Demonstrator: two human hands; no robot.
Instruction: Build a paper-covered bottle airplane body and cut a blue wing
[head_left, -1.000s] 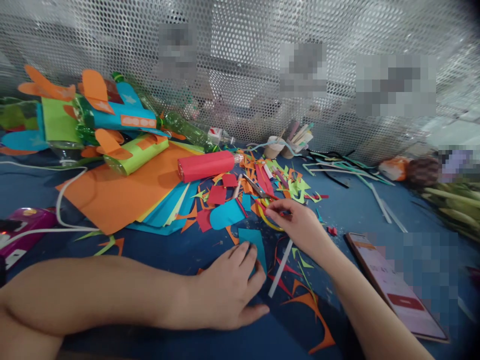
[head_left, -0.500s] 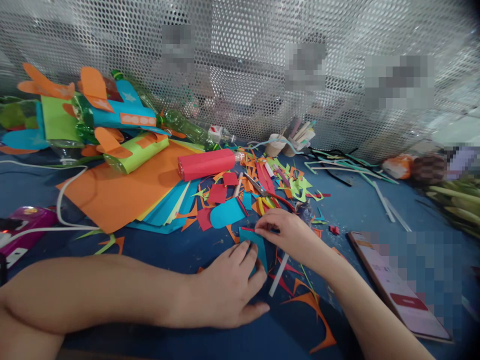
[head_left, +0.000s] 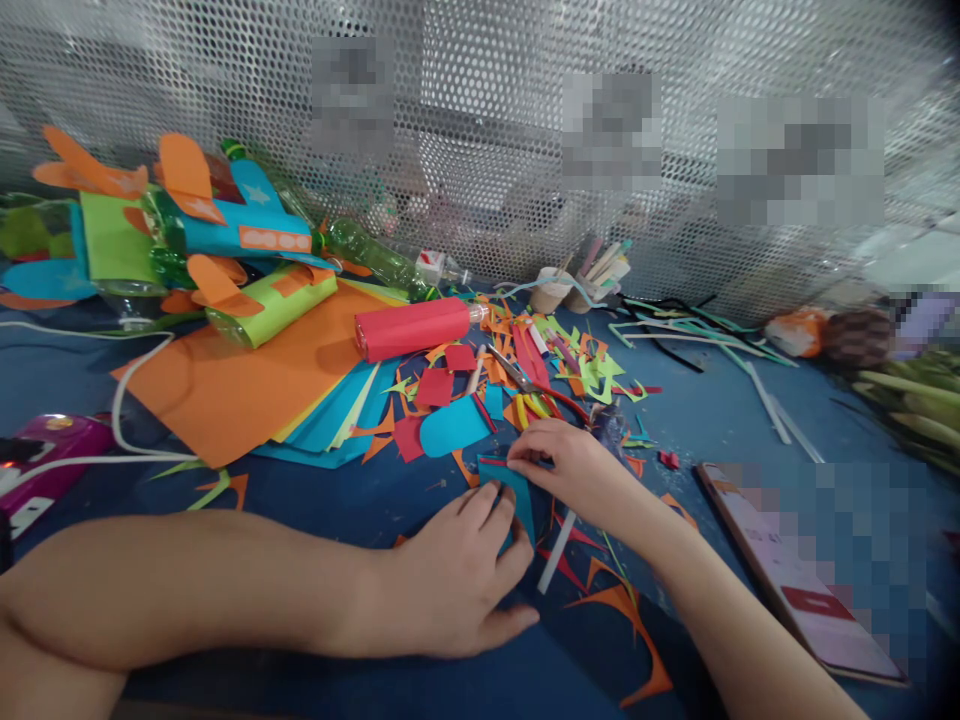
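My left hand (head_left: 469, 570) lies over a small blue paper piece (head_left: 517, 492), its fingers spread and resting on the sheet, covering the lower part. At the top edge of that piece, my right hand (head_left: 566, 460) pinches the end of a thin red paper strip (head_left: 493, 462), which runs across the blue. Just beyond is a blue rounded paper cutout (head_left: 454, 425) with a red strip at its end. Scissors (head_left: 536, 385) with red and yellow handles lie among the scraps past my right hand. A white stick (head_left: 557, 552) is on the table between my hands.
A red-wrapped bottle (head_left: 412, 328) lies behind the scraps. Paper-and-bottle planes (head_left: 247, 235) and orange sheets (head_left: 247, 385) fill the left. A phone (head_left: 802, 590) is at right, a purple device (head_left: 64, 465) with cables at far left. Perforated metal mesh (head_left: 480, 120) closes the back.
The red strip has shifted slightly from the top edge of the blue piece onto its face. My right hand has moved a touch left; my left hand stays put.
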